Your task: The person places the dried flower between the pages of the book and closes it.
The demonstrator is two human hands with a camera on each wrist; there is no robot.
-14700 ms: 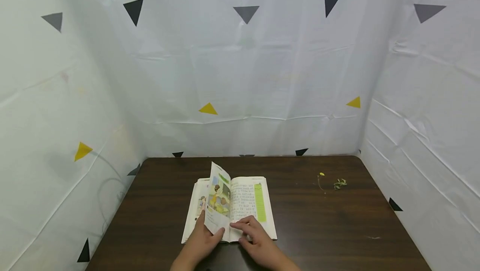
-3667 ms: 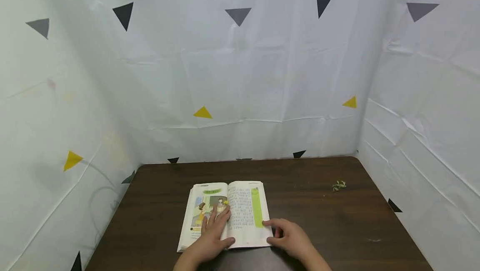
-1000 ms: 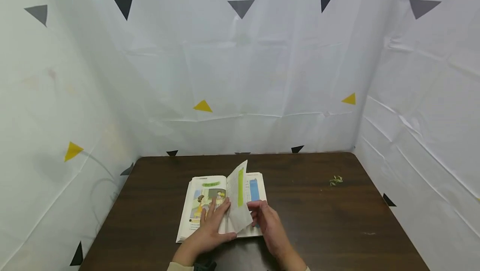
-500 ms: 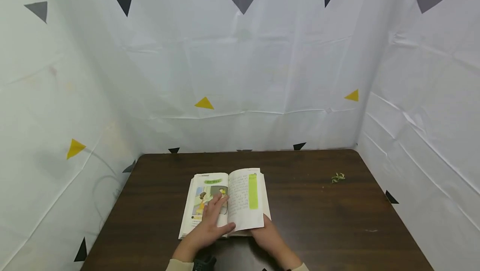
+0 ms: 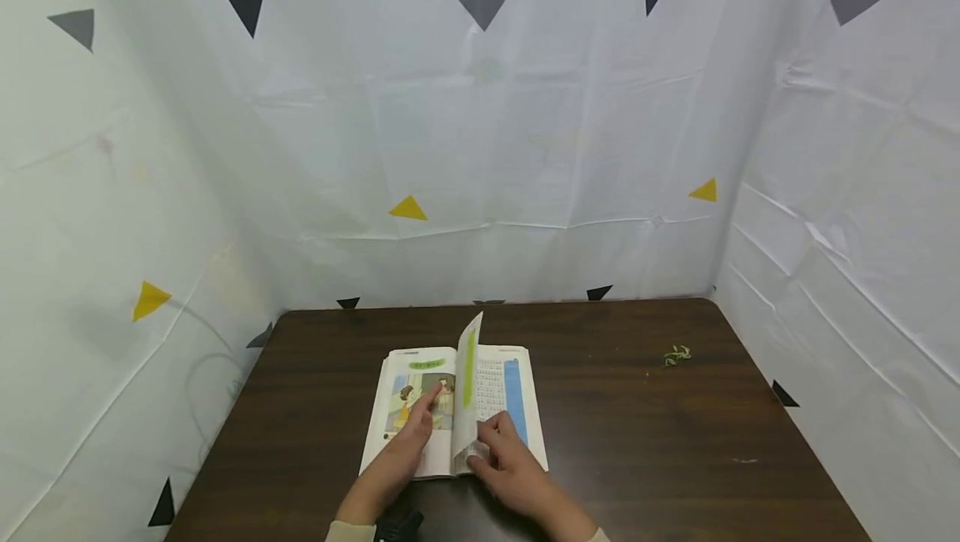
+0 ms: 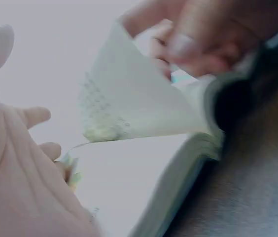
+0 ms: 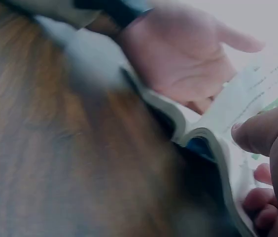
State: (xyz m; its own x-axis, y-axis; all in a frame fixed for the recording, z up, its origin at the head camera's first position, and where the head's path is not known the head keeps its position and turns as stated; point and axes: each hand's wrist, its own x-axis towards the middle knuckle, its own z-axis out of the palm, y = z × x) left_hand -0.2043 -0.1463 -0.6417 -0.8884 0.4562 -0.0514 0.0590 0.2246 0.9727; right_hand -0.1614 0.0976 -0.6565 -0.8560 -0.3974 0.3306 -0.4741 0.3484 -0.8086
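An open book (image 5: 375,429) lies on the dark wooden table, text and pictures on its pages. One page (image 5: 467,383) with a green strip stands nearly upright at the spine. My right hand (image 5: 517,475) holds that page by its lower outer corner, the index finger bent against the edge; in the left wrist view the same page (image 6: 129,94) slants beside the right hand's fingers. My left hand (image 5: 401,450) is over the illustrated left page, fingers extended. The right wrist view shows the left palm (image 7: 183,59) turned towards the raised page. Exact finger contact is blurred.
A small green plant sprig (image 5: 677,355) lies on the table at the right. White sheeting (image 5: 487,150) with black, grey and yellow triangles encloses the table's back and sides. A dark band (image 5: 399,525) is around the left wrist.
The page with the green strip, flat 3.7 s ago, now stands raised. The left hand has turned from lying flat onto its side. The yellow flower seen on the table at first has gone from there.
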